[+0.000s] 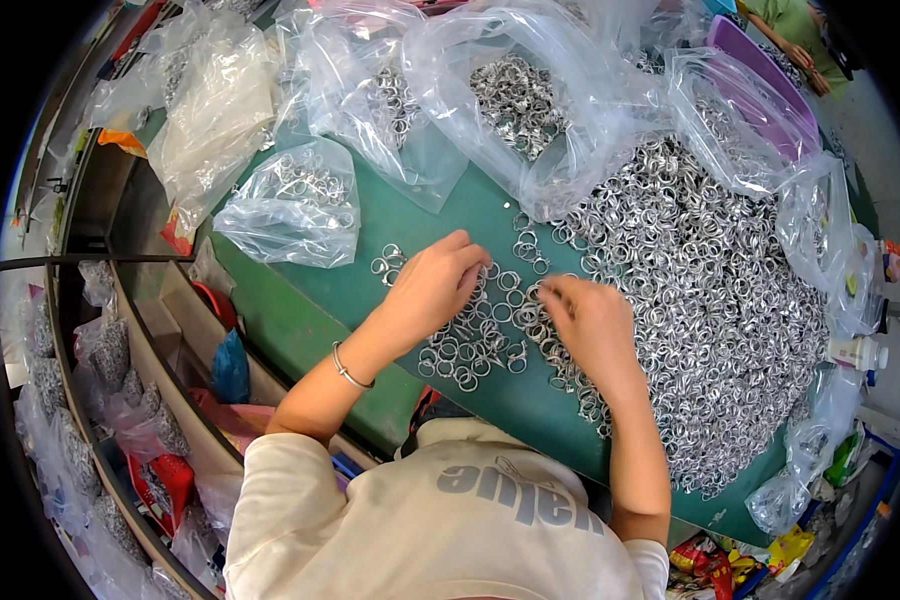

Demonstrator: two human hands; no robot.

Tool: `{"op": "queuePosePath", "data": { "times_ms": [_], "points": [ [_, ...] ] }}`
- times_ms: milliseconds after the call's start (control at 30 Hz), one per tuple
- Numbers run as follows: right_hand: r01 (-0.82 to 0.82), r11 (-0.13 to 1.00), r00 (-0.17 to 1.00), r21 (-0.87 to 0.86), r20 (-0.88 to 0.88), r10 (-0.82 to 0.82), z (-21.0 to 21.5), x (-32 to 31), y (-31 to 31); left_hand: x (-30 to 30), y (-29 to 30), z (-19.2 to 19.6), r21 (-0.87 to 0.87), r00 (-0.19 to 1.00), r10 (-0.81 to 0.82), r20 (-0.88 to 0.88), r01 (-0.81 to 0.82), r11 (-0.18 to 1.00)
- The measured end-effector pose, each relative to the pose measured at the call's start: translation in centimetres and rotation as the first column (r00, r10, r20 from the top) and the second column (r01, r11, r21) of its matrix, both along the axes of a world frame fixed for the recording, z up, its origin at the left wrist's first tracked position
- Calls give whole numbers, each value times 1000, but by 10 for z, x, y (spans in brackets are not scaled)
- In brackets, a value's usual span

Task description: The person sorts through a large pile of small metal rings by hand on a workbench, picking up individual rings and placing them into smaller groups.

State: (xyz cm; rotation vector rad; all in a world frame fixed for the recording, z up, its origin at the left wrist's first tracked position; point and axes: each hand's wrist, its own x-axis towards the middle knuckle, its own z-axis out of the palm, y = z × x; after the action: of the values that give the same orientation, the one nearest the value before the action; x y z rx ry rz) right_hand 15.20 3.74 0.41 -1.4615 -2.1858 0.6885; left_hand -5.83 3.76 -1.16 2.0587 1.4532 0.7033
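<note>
My left hand (432, 290) is over the green table (322, 292), its fingers bent and pinched together beside a loose group of silvery metal rings (467, 350). Whatever lies between those fingertips is too small to make out. At the edge of the big heap of rings (715, 320) is my right hand (598, 328), with thumb and forefinger closed near a few rings; their grip is partly hidden. A few more rings (386, 264) lie just left of my left hand.
Clear plastic bags with rings stand along the far side, including a small bag (300, 200) and a large open bag (515, 105). A purple basin (765, 85) is at the far right. Beyond it, another person (805, 45) is partly visible. Bagged parts fill shelves (120, 350) at left.
</note>
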Motion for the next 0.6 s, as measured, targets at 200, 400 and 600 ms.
{"op": "queuePosePath", "data": {
  "times_ms": [200, 400, 600],
  "points": [
    [134, 981, 967, 141, 199, -161, -24, -25, 24, 5, 14, 1, -83, 1000, 6, 27, -4, 997],
    [185, 972, 957, -145, -197, -212, -9, -1, 8, 26, 23, -9, -22, 999, 21, -44, -22, 1000],
    [-402, 639, 176, -656, -741, -648, -14, 28, 0, 35, 31, -17, 8, 979, 13, -205, -11, 1000]
  ]
}}
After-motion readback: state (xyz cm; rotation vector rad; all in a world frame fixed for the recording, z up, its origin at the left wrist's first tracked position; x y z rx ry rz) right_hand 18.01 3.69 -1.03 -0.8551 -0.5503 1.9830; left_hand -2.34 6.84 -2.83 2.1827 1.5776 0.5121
